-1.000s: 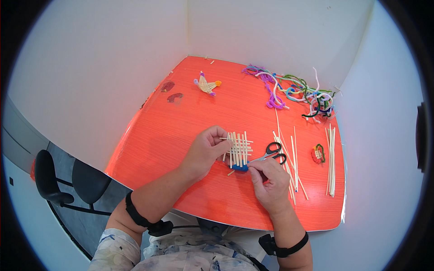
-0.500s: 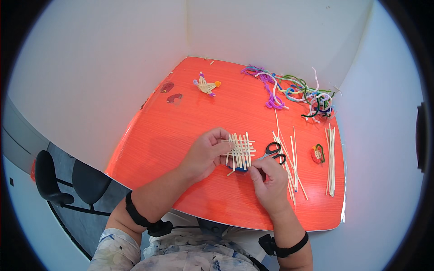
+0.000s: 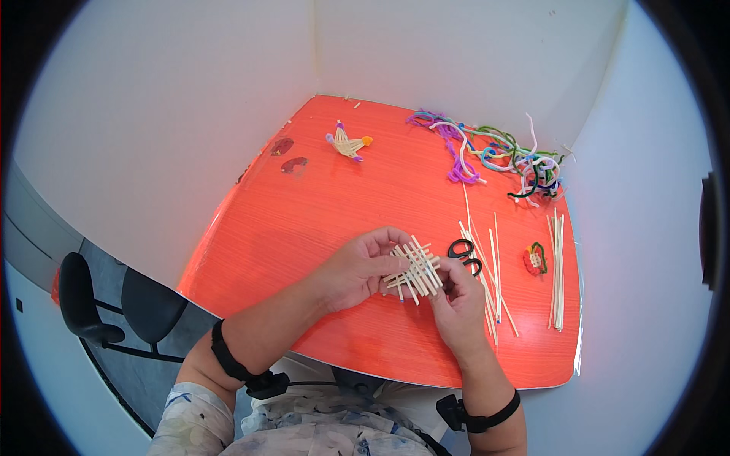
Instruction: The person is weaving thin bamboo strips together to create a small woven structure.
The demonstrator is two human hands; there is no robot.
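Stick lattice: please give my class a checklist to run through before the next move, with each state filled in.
1. Left hand steadying the stick lattice: ok, it grips the left side.
2. Right hand gripping too: cannot tell; it is at the right edge, its grip partly hidden.
3. Lattice ends even: not ok, they stick out unevenly.
4. Scissors closed: cannot tell; the black handles show, but the blades are hidden.
5. Spare sticks available: ok, loose ones lie right of the scissors.
6. Pipe cleaners sorted: not ok, they lie tangled at the far right.
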